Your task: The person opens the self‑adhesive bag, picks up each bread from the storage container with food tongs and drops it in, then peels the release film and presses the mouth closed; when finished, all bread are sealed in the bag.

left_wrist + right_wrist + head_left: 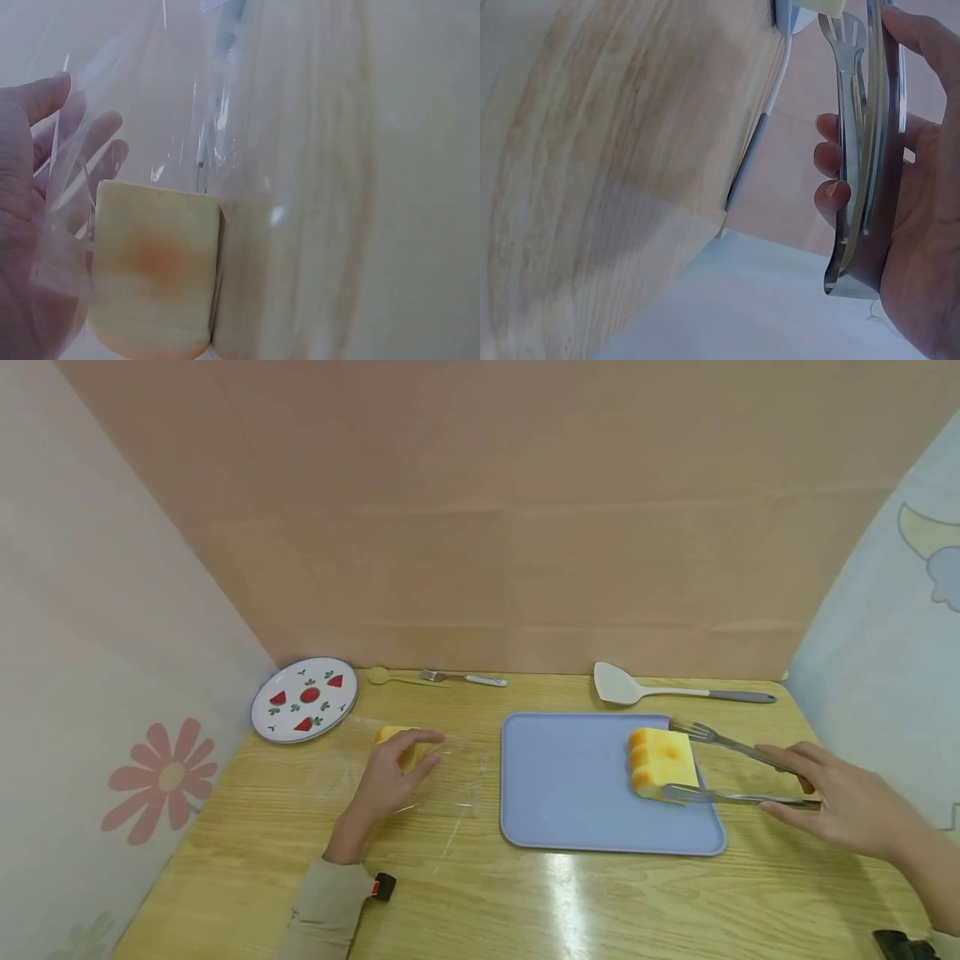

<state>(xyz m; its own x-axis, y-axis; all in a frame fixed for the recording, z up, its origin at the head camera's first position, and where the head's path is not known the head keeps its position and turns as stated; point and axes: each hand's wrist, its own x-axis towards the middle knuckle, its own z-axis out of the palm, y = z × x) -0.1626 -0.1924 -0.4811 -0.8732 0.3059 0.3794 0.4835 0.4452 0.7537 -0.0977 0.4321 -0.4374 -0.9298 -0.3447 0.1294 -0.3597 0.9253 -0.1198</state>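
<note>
My right hand grips metal tongs, thumb on one arm and fingers curled on the other. The tongs' ends, one of them slotted, lie on either side of a yellow toy bread loaf at the right of the blue tray. My left hand is at a clear plastic bag, thumb and fingers apart and partly seen through the film. A bread piece with a browned spot lies inside the bag, beside the fingers. Whether those fingers touch the bread cannot be told.
A round plate with strawberry pictures stands at the back left. Along the back edge lie a yellow spoon, a small fork and a white spatula with a grey handle. Paper-like walls enclose the wooden table.
</note>
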